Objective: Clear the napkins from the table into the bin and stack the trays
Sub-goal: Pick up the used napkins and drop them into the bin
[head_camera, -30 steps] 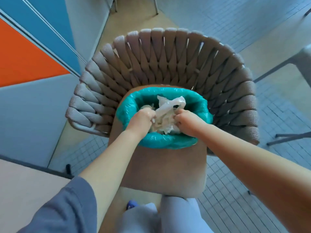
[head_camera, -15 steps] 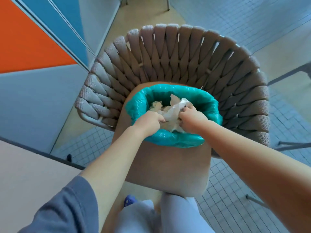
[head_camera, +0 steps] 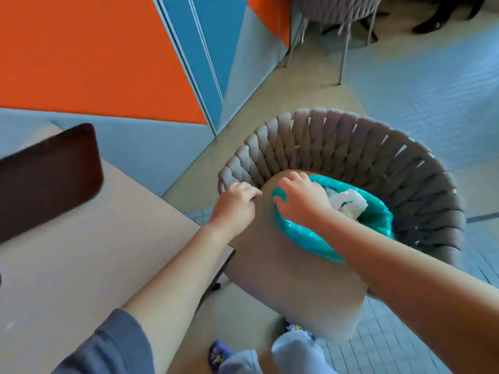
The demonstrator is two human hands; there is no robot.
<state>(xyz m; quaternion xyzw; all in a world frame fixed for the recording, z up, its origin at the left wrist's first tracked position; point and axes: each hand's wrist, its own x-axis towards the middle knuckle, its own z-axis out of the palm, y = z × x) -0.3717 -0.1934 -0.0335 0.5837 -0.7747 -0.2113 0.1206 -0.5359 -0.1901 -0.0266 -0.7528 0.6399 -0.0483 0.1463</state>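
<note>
At centre frame the crumpled white napkins (head_camera: 347,202) sit inside the teal-lined bin (head_camera: 310,236) on the woven grey chair (head_camera: 351,147). The right hand (head_camera: 299,201), fingers spread, covers the bin's near rim; the left hand (head_camera: 235,203) hovers empty, fingers loosely curled. A dark brown tray (head_camera: 46,179) lies on the beige table (head_camera: 81,265) at left.

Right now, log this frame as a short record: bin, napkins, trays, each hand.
bin: teal-lined bin standing on the seat of a woven grey chair
napkins: crumpled white napkins inside the bin
trays: one dark brown tray on the table, far left
left hand: empty, beside the bin, over the chair seat
right hand: empty, over the bin's near rim
</note>
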